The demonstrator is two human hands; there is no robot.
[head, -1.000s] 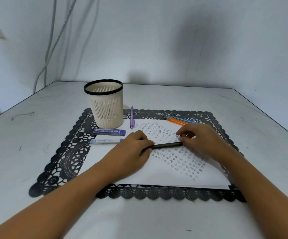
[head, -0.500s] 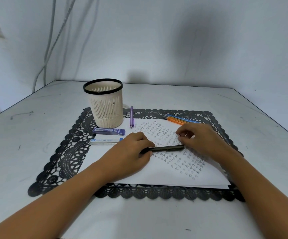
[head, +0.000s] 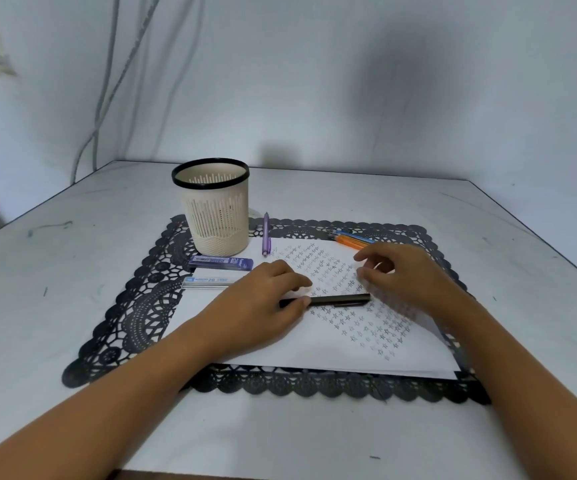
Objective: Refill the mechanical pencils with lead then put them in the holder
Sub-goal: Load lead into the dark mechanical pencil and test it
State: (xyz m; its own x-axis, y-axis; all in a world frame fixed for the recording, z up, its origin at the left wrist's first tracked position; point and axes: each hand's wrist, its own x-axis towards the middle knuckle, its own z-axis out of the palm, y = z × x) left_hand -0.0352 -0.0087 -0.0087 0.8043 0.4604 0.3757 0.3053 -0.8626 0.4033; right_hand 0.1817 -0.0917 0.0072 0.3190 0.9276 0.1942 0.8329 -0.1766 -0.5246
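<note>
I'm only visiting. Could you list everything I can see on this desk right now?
holder: one, cream with black rim, far left on the mat
dark blue lead case: one, in front of the holder
clear lead case: one, blue label, just nearer than the dark one
purple mechanical pencil: one, right of the holder
orange and blue pencils: at least two, at the paper's far edge
black mechanical pencil: one, lying on the paper
paper: one, white with scribbled marks, on the mat
lace mat: one, black, on the table
table: one, white
cables: a few, grey, on the wall
left hand: grips the black pencil's end
right hand: blurred, above the paper, nothing seen in it
</note>
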